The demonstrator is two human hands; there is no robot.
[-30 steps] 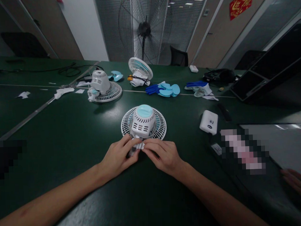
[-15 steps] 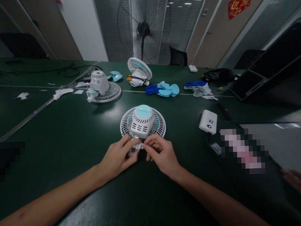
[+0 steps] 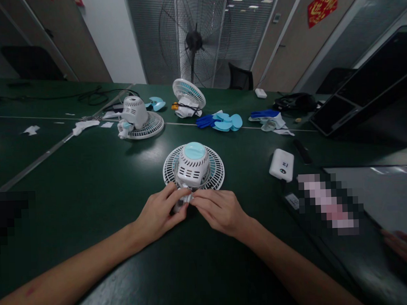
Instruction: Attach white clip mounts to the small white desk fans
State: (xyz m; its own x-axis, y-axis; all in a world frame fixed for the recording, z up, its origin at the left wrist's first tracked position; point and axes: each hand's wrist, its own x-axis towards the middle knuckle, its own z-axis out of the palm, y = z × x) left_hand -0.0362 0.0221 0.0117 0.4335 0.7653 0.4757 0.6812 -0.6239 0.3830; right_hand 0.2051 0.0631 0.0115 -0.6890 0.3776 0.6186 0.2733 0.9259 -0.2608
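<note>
A small white fan [image 3: 193, 169] with a light blue cap on its motor housing lies grille-down on the dark green table, straight ahead of me. At its near side, my left hand [image 3: 163, 209] pinches the fan's white base clip between thumb and fingers. My right hand [image 3: 220, 209] is closed, its fingertips meeting the right side of the same clip. Whether those fingertips hold a small part is hidden. The fan's grille rim shows on both sides of the housing, just beyond my fingers.
Behind are a second white fan [image 3: 135, 112], a third fan [image 3: 188, 97], light blue fan blades [image 3: 227, 122] and blue-white gloves [image 3: 267, 119]. To the right are a white device [image 3: 282, 165] and a black case [image 3: 364, 80]. Another person's hand [image 3: 402, 248] is at the right edge.
My right hand has turned, its fingers drawing closer together at the clip. My left hand and the fan stay nearly where they were.
</note>
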